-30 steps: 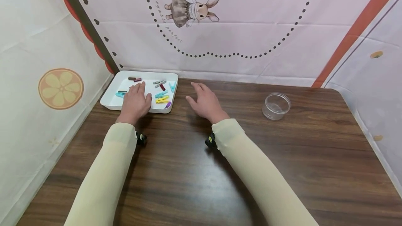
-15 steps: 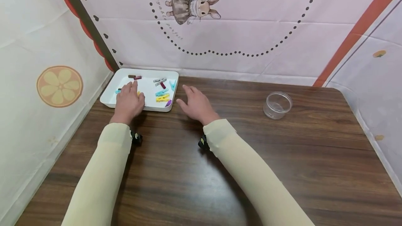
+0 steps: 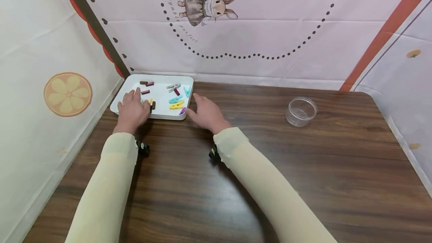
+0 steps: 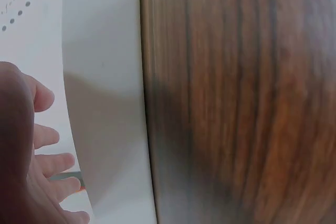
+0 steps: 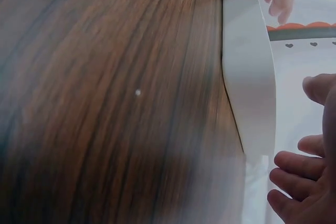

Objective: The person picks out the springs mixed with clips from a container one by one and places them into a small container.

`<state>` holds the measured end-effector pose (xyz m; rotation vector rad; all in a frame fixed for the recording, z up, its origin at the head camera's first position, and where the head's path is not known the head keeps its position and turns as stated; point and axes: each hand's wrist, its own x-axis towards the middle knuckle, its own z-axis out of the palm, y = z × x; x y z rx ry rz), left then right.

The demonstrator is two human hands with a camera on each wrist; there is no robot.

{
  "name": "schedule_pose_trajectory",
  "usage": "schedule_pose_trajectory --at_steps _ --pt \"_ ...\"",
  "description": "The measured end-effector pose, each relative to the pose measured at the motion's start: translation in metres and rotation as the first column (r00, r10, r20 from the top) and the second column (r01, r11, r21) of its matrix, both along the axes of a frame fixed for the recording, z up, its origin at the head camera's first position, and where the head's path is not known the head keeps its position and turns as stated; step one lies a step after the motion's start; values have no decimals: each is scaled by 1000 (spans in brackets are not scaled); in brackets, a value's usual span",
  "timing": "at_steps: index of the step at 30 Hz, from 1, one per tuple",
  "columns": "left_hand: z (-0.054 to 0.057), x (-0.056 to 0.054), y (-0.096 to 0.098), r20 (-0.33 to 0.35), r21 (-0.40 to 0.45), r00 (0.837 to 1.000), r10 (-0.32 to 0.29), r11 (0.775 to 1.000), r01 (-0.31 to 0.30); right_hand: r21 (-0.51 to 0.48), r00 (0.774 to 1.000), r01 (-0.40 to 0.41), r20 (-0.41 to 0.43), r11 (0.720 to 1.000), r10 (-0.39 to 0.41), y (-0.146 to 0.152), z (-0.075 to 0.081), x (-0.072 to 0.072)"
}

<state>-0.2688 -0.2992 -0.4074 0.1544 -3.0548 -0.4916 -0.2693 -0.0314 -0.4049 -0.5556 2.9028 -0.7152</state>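
A white tray (image 3: 162, 116) at the back left holds clips: a teal clothespin (image 3: 175, 99), yellow clothespins (image 3: 176, 105), grey ones (image 3: 173, 86), a light blue one (image 3: 187, 91) and a purple piece (image 3: 183, 111). Small ribbed dark red pieces (image 3: 145, 92) and brown ones (image 3: 153, 105) lie there too. My left hand (image 3: 131, 111) is over the tray's front left part with fingers spread and nothing held, hiding some contents. Beside the tray's right end is my right hand (image 3: 206, 115), its fingers loose, thumb near the purple piece. Both wrist views show the fingers above the tray wall (image 4: 105, 103).
A clear round plastic tub (image 3: 301, 112) stands on the wooden table (image 3: 189, 183) to the right. Printed cloth (image 3: 270, 40) hangs behind the table and along both sides.
My left hand has shifted left over the tray, uncovering dark red and brown pieces. My right hand has moved left to the tray's right end. The tub stays put.
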Motion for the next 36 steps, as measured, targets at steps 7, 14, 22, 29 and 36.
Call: schedule_pose_trajectory --at_steps 7,14,22,29,36 --pt "-7 -2 -15 30 8 998 57 998 -57 -33 1000 -6 11 999 7 -5 0 -2" --pt "-10 -4 -35 81 30 985 150 988 -153 -68 1000 -4 13 998 5 -12 0 -5" --pt "-15 -3 -50 124 83 969 215 971 -226 -112 998 31 51 993 -25 -17 -4 -4" --pt "-20 1 -65 196 162 956 218 954 -251 -74 997 37 70 997 -32 -25 -10 -3" --pt "-17 -1 -69 216 227 955 203 941 -251 -113 997 36 74 993 -28 -28 -8 -4"
